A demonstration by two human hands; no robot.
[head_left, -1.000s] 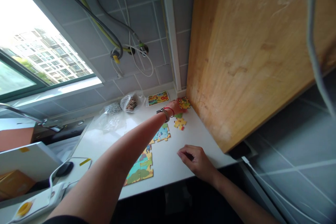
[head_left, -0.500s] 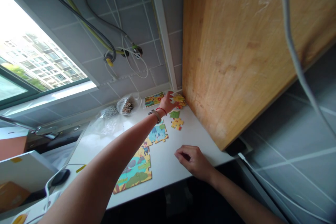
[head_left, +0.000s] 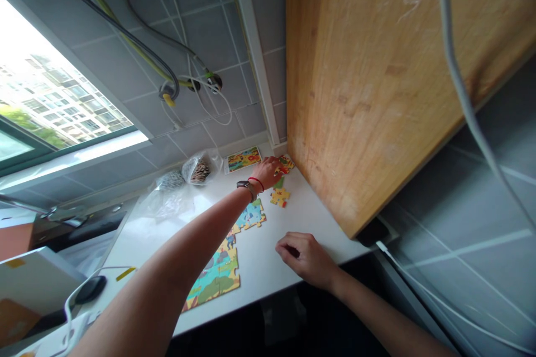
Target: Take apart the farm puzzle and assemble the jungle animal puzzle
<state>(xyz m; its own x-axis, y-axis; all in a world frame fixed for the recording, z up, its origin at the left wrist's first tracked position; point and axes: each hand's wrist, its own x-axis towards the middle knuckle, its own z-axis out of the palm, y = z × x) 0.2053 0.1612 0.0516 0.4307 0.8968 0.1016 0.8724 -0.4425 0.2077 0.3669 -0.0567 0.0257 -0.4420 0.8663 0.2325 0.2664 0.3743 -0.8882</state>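
I found the loose puzzle pieces beside the wooden board, judged them light, stiff and best pinched by opposite edges, and noted my left hand half-curled over them, grip indeterminable, my right loosely closed, nothing visible inside.

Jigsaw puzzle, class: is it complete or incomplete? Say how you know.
Incomplete: the joined section ends in exposed tabs, and separate pieces lie near the left hand.

The left hand partly covers loose jigsaw pieces; the left forearm hides some assembled jigsaw; the wooden board is cropped above.
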